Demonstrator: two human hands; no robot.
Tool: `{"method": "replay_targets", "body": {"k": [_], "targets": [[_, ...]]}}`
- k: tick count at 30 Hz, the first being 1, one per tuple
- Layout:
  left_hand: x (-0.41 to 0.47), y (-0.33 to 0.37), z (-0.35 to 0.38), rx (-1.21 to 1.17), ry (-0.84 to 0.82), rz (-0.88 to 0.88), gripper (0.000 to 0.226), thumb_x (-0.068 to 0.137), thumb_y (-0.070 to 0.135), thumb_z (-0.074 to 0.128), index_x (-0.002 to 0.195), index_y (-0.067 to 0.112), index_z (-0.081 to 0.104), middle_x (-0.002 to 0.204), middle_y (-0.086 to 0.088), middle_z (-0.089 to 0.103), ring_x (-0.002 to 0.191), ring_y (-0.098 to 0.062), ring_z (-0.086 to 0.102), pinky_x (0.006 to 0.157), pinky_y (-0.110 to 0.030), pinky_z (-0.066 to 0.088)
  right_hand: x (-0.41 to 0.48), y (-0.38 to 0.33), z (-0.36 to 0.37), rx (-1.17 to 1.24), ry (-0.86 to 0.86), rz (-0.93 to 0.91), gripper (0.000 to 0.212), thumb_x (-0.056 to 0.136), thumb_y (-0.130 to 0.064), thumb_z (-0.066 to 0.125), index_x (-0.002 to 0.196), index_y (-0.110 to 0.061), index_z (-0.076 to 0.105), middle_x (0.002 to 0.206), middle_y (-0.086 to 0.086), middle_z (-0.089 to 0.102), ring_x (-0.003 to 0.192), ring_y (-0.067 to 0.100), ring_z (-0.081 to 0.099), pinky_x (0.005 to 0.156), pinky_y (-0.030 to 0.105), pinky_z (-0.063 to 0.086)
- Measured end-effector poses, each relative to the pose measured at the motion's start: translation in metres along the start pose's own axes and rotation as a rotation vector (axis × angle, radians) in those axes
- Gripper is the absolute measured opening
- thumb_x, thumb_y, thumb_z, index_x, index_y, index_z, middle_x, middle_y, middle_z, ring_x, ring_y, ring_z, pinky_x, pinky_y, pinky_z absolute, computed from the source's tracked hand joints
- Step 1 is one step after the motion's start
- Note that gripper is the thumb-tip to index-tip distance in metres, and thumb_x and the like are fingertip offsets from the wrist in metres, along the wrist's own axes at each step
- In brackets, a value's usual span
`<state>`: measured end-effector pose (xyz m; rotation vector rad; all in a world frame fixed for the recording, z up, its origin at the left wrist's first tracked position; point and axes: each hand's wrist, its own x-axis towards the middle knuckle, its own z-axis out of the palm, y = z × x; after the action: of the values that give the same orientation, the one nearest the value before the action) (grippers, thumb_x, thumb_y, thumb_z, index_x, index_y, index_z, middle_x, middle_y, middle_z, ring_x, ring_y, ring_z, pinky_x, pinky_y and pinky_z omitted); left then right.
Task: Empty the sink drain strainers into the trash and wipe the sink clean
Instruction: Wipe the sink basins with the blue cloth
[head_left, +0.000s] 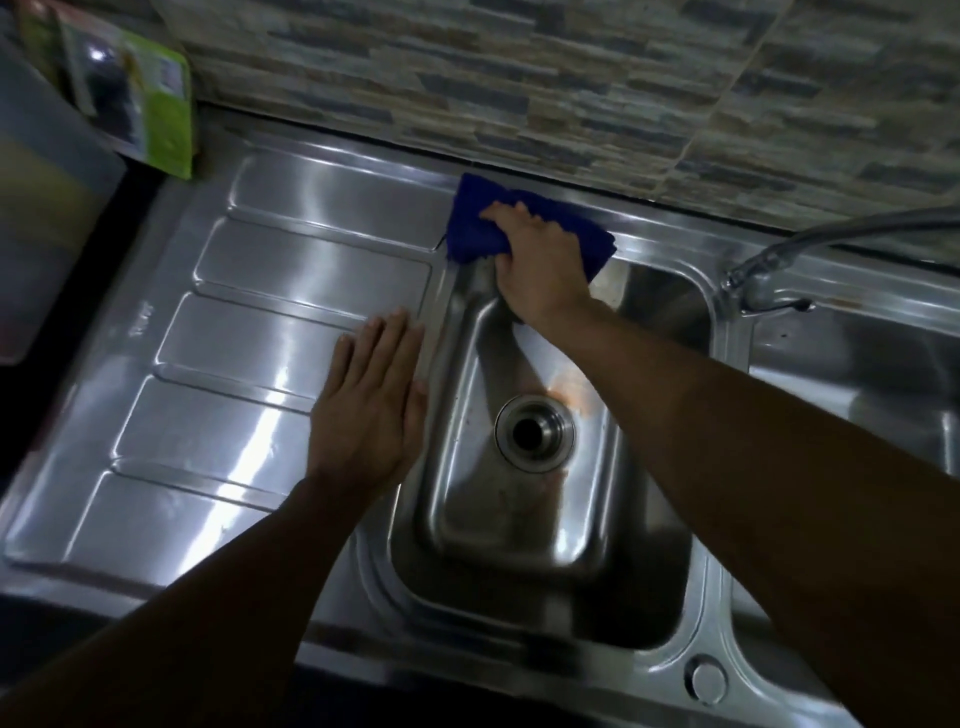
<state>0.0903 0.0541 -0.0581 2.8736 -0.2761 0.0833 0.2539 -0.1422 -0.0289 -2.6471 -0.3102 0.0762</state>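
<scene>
Sink (457, 519), blue cloth (474, 223) under right hand (540, 260)

No legible text — green package (166, 119) print blurred
</scene>
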Motion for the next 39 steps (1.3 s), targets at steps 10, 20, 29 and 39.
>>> {"method": "replay_targets", "body": {"k": [10,20,29,39], "targets": [[-0.099,-0.044,-0.030,-0.012,-0.044,-0.141,0.059,0.105,0.030,0.022,0.160,0.009,0.025,0.169,-0.011,0.018,0.158,-0.027,0.012,0.128,-0.049,0.013,-0.120,-0.044,0.032,0.396,-0.189,-0.143,0.061,0.079,0.014,0.048,0.135,-0.007,0.058,0.147,0.015,0.050,0.140,0.035,0.041,0.121,0.038,0.026],[-0.112,-0.028,-0.031,-0.063,-0.093,-0.130,0.059,0.105,0.026,0.023,0.160,0.004,0.021,0.168,-0.017,0.016,0.156,-0.039,0.011,0.125,-0.055,0.010,-0.309,-0.039,0.026,0.635,-0.553,-0.277,0.053,0.074,0.022,0.063,0.120,-0.003,0.069,0.139,0.011,0.059,0.138,0.022,0.046,0.119,0.032,0.029],[-0.113,-0.010,-0.023,-0.027,-0.092,-0.119,0.059,0.106,0.029,0.020,0.160,0.006,0.021,0.169,-0.014,0.016,0.157,-0.035,0.010,0.128,-0.051,0.008,-0.335,0.024,-0.015,0.491,-0.477,-0.224,0.044,0.075,0.016,0.067,0.111,-0.008,0.075,0.132,0.007,0.065,0.121,0.009,0.060,0.108,0.034,0.046],[-0.115,-0.004,-0.021,0.039,-0.135,-0.141,0.061,0.107,0.033,0.017,0.161,0.006,0.013,0.170,-0.015,0.007,0.158,-0.033,0.003,0.128,-0.052,0.005,-0.366,0.055,-0.040,0.510,-0.359,-0.178,0.025,0.084,-0.008,0.064,0.106,-0.004,0.076,0.126,0.009,0.068,0.122,0.013,0.061,0.112,0.026,0.040]]}}
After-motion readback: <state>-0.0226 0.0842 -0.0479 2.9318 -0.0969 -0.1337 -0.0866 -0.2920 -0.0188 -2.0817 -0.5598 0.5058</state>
